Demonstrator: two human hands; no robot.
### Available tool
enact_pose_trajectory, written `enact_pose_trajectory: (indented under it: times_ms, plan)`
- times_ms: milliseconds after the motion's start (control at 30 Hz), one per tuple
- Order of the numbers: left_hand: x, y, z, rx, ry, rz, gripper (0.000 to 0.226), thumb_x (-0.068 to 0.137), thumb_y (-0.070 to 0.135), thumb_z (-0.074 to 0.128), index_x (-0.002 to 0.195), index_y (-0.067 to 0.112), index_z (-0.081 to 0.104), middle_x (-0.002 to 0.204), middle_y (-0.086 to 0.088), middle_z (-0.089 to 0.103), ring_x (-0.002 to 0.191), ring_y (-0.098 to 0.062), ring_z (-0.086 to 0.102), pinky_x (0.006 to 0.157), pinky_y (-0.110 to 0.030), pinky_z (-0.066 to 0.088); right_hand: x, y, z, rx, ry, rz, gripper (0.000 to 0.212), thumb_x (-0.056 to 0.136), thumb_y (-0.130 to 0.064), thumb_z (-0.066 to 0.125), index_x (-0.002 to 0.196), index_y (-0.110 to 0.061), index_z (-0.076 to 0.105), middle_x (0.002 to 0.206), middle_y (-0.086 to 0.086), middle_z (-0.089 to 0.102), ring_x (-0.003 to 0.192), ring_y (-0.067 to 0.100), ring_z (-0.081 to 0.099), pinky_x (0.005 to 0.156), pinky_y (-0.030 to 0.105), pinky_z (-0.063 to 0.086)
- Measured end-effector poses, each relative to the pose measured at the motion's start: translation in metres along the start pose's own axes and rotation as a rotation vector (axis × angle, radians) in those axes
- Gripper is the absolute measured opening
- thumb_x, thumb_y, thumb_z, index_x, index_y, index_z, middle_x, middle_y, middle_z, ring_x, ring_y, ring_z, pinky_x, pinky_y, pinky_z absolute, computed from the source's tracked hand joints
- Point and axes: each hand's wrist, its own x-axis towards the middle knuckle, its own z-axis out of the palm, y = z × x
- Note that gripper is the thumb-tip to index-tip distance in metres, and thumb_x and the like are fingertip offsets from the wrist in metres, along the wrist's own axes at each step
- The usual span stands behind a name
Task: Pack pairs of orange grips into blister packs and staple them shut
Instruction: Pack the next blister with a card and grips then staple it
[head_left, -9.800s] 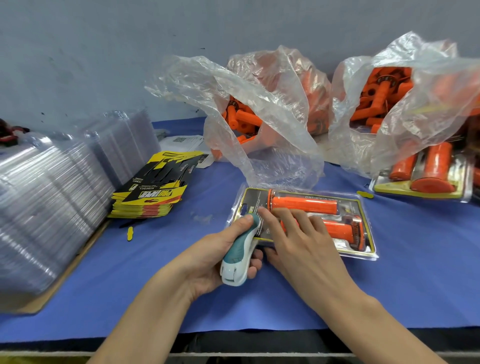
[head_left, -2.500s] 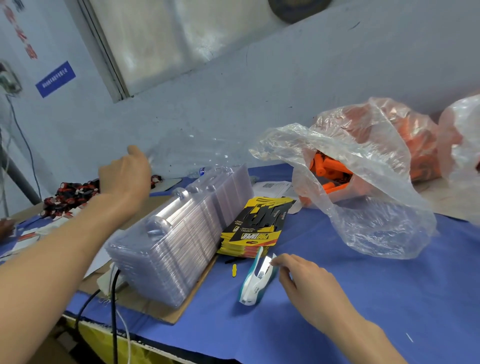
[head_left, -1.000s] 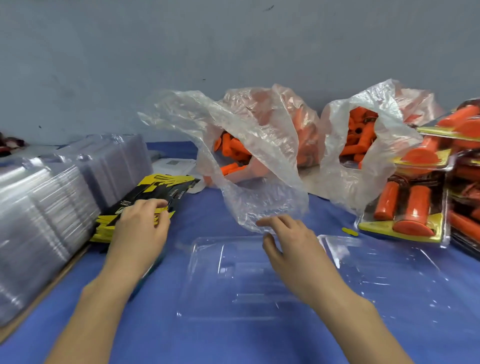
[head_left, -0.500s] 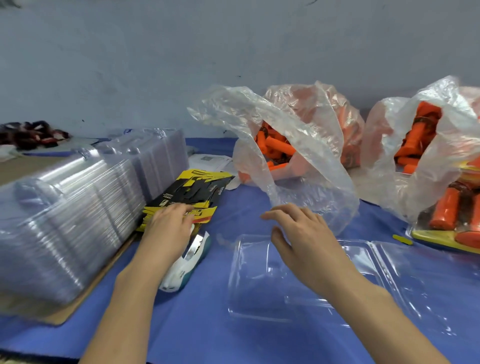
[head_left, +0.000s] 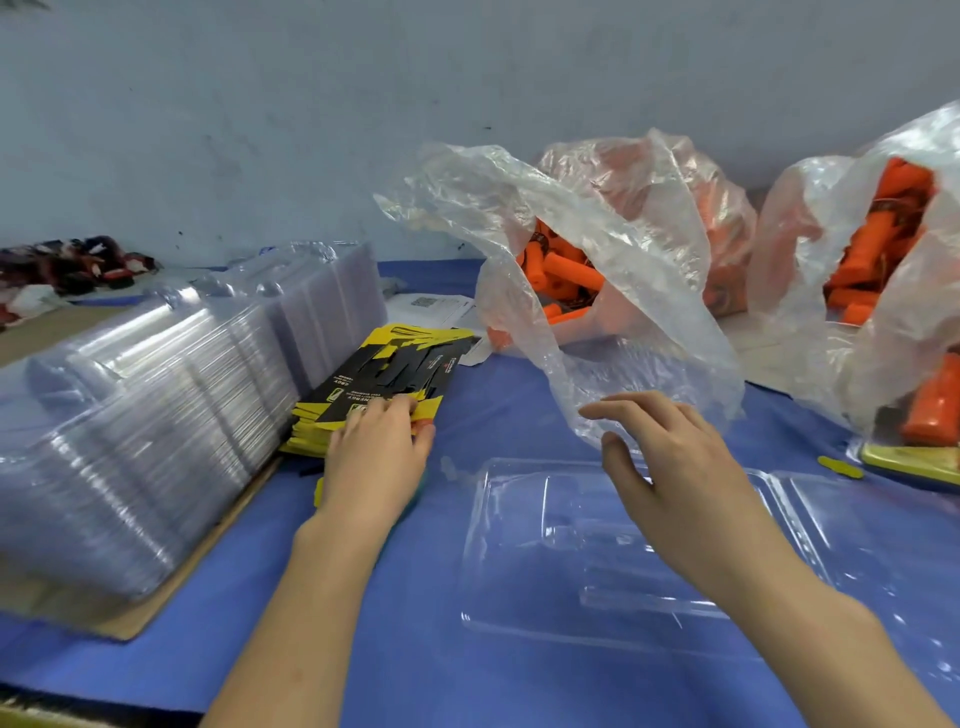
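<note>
An empty clear blister pack (head_left: 519, 571) lies unfolded on the blue cloth. My right hand (head_left: 670, 467) hovers over its far edge with relaxed, spread fingers and holds nothing. My left hand (head_left: 374, 462) rests its fingertips on the near end of a stack of yellow-and-black insert cards (head_left: 395, 364). Loose orange grips (head_left: 561, 270) fill an open clear plastic bag (head_left: 623, 234) behind the pack. More orange grips (head_left: 878, 244) sit in a second bag at the right. The stapler is hidden behind my left hand.
A long stack of nested clear blister packs (head_left: 156, 415) on cardboard fills the left side. A packed blister with orange grips (head_left: 930, 405) sits at the right edge. A white paper sheet (head_left: 436, 306) lies behind the cards.
My left hand has slid forward onto the card stack and now covers the stapler. My right hand has stayed above the open blister pack's far edge.
</note>
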Motion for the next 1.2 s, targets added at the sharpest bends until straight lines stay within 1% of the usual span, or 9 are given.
enact_pose_trajectory:
  times_ms: [200,367,533,633,800,967,1033,1100,1200]
  plan:
    - [-0.004,0.001,0.000,0.028,-0.001,0.015,0.042,0.098,0.043,0.049,0.135,0.024,0.050,0.131,-0.003,0.059,0.121,-0.028,0.051,0.094,-0.041,0.043,0.002,0.001,0.001,0.035,0.024,0.011,0.028,0.097,-0.017,0.052,0.122,-0.025,0.062,0.120,-0.010,0.059,0.108,0.023,0.054,0.090,0.038,0.043]
    - [-0.001,-0.003,-0.003,-0.070,0.244,-0.027,0.029,0.105,0.027,0.038,0.111,0.015,0.063,0.098,-0.012,0.071,0.090,-0.038,0.061,0.063,-0.038,0.039,0.002,0.000,0.003,0.047,0.054,0.009,0.028,0.096,-0.016,0.053,0.121,-0.024,0.062,0.119,-0.008,0.060,0.106,0.024,0.055,0.089,0.039,0.044]
    - [-0.003,-0.003,-0.019,-0.195,0.426,-0.048,0.034,0.105,0.032,0.038,0.112,0.012,0.064,0.087,-0.014,0.069,0.081,-0.039,0.061,0.067,-0.047,0.051,0.005,0.001,0.002,0.049,0.056,0.004,0.030,0.096,-0.017,0.051,0.123,-0.025,0.061,0.122,-0.008,0.059,0.107,0.022,0.053,0.091,0.039,0.044]
    - [-0.006,-0.002,-0.036,-0.288,0.558,0.010,0.034,0.105,0.037,0.040,0.106,0.012,0.062,0.079,-0.012,0.065,0.071,-0.035,0.060,0.059,-0.047,0.049,0.005,0.003,0.000,0.062,0.090,0.019,0.031,0.096,-0.018,0.050,0.124,-0.025,0.060,0.122,-0.008,0.059,0.105,0.021,0.051,0.088,0.040,0.045]
    - [-0.009,0.003,-0.066,-0.386,0.697,0.002,0.033,0.103,0.041,0.046,0.101,0.012,0.061,0.086,-0.012,0.068,0.077,-0.036,0.060,0.063,-0.050,0.050,0.005,0.004,-0.002,0.085,0.109,0.024,0.034,0.096,-0.017,0.050,0.128,-0.026,0.056,0.121,-0.008,0.057,0.104,0.021,0.051,0.085,0.039,0.046]
    - [-0.021,0.016,-0.077,-0.570,0.694,0.064,0.029,0.101,0.039,0.051,0.098,0.012,0.061,0.076,0.002,0.062,0.072,-0.023,0.061,0.066,-0.044,0.050,0.003,0.001,0.000,0.138,0.090,0.037,0.038,0.097,-0.024,0.048,0.134,-0.027,0.050,0.123,-0.010,0.055,0.108,0.019,0.051,0.088,0.036,0.044]
    - [-0.025,0.019,-0.091,-0.624,0.746,0.145,0.021,0.100,0.042,0.051,0.092,0.023,0.055,0.071,0.017,0.060,0.068,-0.003,0.059,0.062,-0.019,0.046,0.004,0.002,-0.002,0.223,0.107,0.074,0.040,0.098,-0.032,0.047,0.137,-0.029,0.047,0.127,-0.013,0.053,0.114,0.013,0.051,0.090,0.031,0.042]
    - [-0.031,0.023,-0.106,-0.643,0.791,0.236,0.012,0.101,0.043,0.050,0.092,0.037,0.049,0.073,0.029,0.060,0.068,0.008,0.056,0.058,-0.007,0.037,0.006,0.002,-0.008,0.360,0.120,0.130,0.045,0.096,-0.045,0.047,0.140,-0.033,0.042,0.132,-0.018,0.051,0.120,0.002,0.049,0.092,0.025,0.041]
    - [-0.039,0.032,-0.114,-0.836,0.776,0.370,0.010,0.103,0.042,0.048,0.094,0.042,0.052,0.080,0.023,0.063,0.070,0.000,0.058,0.064,-0.021,0.048,0.009,-0.002,-0.021,0.616,0.179,0.124,0.045,0.093,-0.058,0.049,0.137,-0.050,0.039,0.131,-0.030,0.051,0.121,-0.006,0.049,0.096,0.016,0.041]
